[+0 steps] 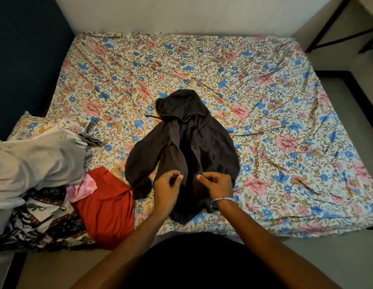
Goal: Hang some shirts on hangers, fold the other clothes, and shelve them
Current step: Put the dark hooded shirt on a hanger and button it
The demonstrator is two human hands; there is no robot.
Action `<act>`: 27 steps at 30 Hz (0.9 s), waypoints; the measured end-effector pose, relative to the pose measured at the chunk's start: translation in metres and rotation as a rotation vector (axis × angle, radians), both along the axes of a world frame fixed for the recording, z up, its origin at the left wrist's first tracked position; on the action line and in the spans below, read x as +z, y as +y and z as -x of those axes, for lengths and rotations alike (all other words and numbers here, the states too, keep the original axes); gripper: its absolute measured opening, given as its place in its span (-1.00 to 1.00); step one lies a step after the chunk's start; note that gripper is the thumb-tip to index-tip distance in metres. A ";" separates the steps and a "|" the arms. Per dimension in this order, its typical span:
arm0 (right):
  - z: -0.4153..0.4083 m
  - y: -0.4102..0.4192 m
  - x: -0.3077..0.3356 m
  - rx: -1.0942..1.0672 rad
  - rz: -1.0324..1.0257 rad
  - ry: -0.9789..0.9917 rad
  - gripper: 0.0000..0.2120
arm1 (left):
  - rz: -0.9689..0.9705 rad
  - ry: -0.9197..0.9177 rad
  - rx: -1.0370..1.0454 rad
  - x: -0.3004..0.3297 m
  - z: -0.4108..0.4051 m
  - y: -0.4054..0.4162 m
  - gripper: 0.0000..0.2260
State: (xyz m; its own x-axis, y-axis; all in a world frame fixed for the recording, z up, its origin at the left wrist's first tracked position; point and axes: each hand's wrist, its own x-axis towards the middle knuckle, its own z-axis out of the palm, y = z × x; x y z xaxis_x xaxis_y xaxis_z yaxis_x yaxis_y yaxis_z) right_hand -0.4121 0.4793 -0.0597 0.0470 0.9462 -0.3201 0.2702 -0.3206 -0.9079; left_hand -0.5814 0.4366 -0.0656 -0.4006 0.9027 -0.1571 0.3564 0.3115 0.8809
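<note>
Garment: a dark hooded jacket (181, 147) is lying front-up on the floral bedsheet (264, 90), hood pointing away from the person, sleeves folded in toward the body, front placket lying open down the middle.
Left hand: the left hand (167, 185) is pinching the left front edge of the jacket near a snap, thumb and forefinger curled onto the cloth, other fingers tucked in.
Right hand: the right hand (218, 184), with a metal bangle (223, 199) on its wrist, is pinching the opposite front edge at about the same height, fingers curled round the fabric.
Step in hand: the two edges are apart with a dark gap between them; the person is probably lining them up to fasten a snap or to square the front.
Handling: the cloth looks soft, light and limp, wrinkling freely, so it is likely to sag and shift wherever it is not held.
Where to hold: the stiffer placket edges near the snaps are giving the surest grip; shoulders and hem corners should suit folding.
Nearby: a red garment (106, 207), a grey garment (39, 161) and patterned clothes (35, 224) are piled at the left edge of the bed.
</note>
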 end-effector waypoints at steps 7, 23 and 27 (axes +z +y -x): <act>0.013 -0.014 -0.001 0.126 -0.087 -0.158 -0.82 | -0.011 0.052 -0.094 -0.003 -0.011 -0.007 -0.85; 0.013 -0.021 -0.008 0.145 0.001 -0.034 -0.75 | 0.061 -0.009 -0.056 -0.006 -0.013 -0.015 -0.90; 0.014 -0.020 -0.008 0.153 -0.016 -0.012 -0.76 | 0.045 -0.003 -0.069 -0.004 -0.014 -0.016 -0.92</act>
